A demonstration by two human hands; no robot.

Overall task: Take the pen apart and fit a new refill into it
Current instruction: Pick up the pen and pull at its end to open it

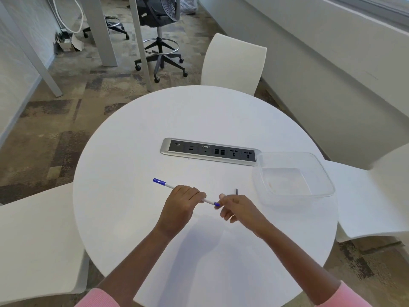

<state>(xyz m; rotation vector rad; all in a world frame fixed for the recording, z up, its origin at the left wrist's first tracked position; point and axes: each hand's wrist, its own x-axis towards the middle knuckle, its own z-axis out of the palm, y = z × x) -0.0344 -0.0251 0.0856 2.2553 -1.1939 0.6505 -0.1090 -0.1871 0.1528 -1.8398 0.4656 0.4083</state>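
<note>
A white pen [170,186] with a blue cap at its far left end is held above the round white table [132,151]. My left hand [179,202] is closed around the middle of its barrel. My right hand [234,207] pinches the blue end piece at the pen's near right end between thumb and fingers. A short dark stick [236,191], possibly a refill, pokes up just behind my right hand; whether the hand holds it I cannot tell.
A clear plastic tub [327,173] stands on the table to the right of my hands. A silver socket panel [166,149] is set into the table's middle. White chairs [234,63] surround the table.
</note>
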